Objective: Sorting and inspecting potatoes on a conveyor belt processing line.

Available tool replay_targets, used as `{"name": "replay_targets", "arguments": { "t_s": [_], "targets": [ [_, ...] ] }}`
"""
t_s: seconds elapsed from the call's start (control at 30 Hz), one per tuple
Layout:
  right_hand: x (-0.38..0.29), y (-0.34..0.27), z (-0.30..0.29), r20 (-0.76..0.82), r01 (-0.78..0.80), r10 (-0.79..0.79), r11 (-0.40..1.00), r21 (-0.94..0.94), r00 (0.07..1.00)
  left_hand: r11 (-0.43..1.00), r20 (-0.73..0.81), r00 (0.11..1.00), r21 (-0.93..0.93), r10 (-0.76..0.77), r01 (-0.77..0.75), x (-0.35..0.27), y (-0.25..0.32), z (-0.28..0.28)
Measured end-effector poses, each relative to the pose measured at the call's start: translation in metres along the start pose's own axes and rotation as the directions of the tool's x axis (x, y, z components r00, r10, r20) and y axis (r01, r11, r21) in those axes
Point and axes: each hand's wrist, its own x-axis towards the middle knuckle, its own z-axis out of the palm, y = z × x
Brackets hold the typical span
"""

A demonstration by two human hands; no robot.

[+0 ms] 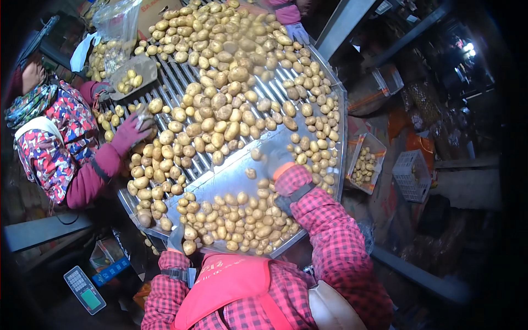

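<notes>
My left hand [176,238], in a grey glove with an orange cuff, is at the near left rim of the metal sorting table [225,175]. It is beside the heap of small potatoes [243,218]; its fingers are partly hidden. Blurred by motion, my right gloved hand [277,159] is over the smooth metal plate. A single potato [256,154] shows just left of its fingertips, and whether the hand grips anything is unclear. Another potato [250,173] lies alone on the plate. Beyond it, larger potatoes [218,107] are piled on the slatted bars [168,76].
At left, a co-worker's gloved hand [133,131] reaches over the bars. That person's other hand is at a scoop [142,74] with several potatoes. Another person's gloved hand [298,34] is at the far rim. A digital scale [84,290] and a white plastic crate [411,175] are beyond the table.
</notes>
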Motion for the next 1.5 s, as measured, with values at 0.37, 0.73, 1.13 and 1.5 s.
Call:
{"name": "replay_targets", "arguments": {
  "t_s": [0.37, 0.73, 1.13, 1.5],
  "targets": [
    [0.066, 0.087, -0.011, -0.132, -0.421, 0.425, 0.905, 0.058, 0.896, 0.274, 0.475, 0.738, 0.718, 0.479, -0.640, 0.026, -0.019, -0.038],
    [0.118, 0.138, -0.045, -0.353, -0.360, 0.449, 0.887, 0.290, 0.821, 0.158, 0.501, 0.713, 0.754, 0.490, -0.638, 0.030, -0.018, -0.036],
    [0.158, 0.123, -0.031, -0.058, -0.346, 0.373, 0.900, 0.266, 0.926, 0.337, 0.444, 0.797, 0.738, 0.411, -0.585, 0.009, 0.003, -0.015],
    [0.138, 0.129, -0.046, 0.354, -0.271, 0.103, 0.842, 0.466, 0.929, 0.309, 0.437, 0.740, 0.710, 0.512, -0.633, 0.036, -0.022, -0.037]
  ]
}}
